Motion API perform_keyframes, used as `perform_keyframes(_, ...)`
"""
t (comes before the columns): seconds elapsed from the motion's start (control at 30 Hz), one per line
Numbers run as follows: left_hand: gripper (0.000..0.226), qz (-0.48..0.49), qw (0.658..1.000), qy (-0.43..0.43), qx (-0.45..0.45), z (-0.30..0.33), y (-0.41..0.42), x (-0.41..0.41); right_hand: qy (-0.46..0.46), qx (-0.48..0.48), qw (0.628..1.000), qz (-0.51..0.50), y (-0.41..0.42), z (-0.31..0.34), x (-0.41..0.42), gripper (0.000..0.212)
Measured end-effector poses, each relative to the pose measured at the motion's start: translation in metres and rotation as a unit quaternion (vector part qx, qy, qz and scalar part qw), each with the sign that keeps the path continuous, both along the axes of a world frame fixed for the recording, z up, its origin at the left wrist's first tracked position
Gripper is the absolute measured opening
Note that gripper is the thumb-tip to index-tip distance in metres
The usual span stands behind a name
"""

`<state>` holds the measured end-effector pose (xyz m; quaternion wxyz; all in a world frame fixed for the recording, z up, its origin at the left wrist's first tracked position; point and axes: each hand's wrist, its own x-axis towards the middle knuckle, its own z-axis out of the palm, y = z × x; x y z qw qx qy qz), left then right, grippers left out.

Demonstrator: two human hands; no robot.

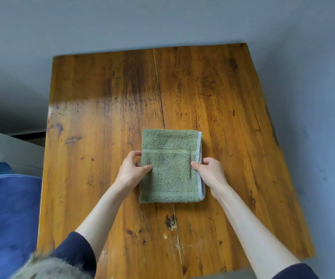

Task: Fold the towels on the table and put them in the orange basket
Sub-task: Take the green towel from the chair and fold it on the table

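Observation:
A folded green towel (pixel 169 174) lies flat in the middle of the wooden table (pixel 102 117). A light blue towel edge (pixel 200 170) shows beneath it along its right side. My left hand (pixel 133 168) pinches the stack's left edge, thumb on top and fingers curled under. My right hand (pixel 209 170) grips the right edge the same way, thumb lying on the green cloth. The orange basket is not in view.
A blue cushioned surface (pixel 7 218) sits left of the table, with a white ledge (pixel 5 146) behind it. Grey-blue walls surround the table on the far and right sides. Dark sleeves cover my upper forearms.

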<state>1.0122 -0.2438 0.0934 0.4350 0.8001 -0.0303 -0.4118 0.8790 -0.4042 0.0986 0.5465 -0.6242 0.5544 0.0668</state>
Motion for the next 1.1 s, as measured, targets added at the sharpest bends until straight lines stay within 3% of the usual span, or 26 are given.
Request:
perform_keyframes(0.17, 0.036, 0.019, 0.999, 0.030, -0.011, -0.001, 0.011, -0.010, -0.013, 0.002, 0.999, 0.037, 0.000, -0.003, -0.009, 0.026)
perform_keyframes(0.37, 0.033, 0.051, 0.996, 0.076, -0.005, 0.006, 0.034, -0.032, -0.038, 0.124, 0.990, 0.049, 0.004, 0.002, -0.023, 0.023)
perform_keyframes(0.67, 0.035, 0.158, 0.982, 0.101, -0.027, 0.058, 0.080, -0.065, -0.051, 0.165, 0.974, 0.146, 0.027, 0.056, -0.016, 0.033)
perform_keyframes(0.8, 0.037, 0.241, 0.964, 0.095, -0.053, 0.097, 0.120, -0.074, -0.075, 0.156, 0.960, 0.219, 0.057, 0.090, 0.005, 0.035)
perform_keyframes(1.1, 0.036, 0.389, 0.917, 0.009, -0.082, 0.163, 0.260, -0.101, -0.115, 0.150, 0.906, 0.378, 0.189, 0.157, 0.053, 0.014)
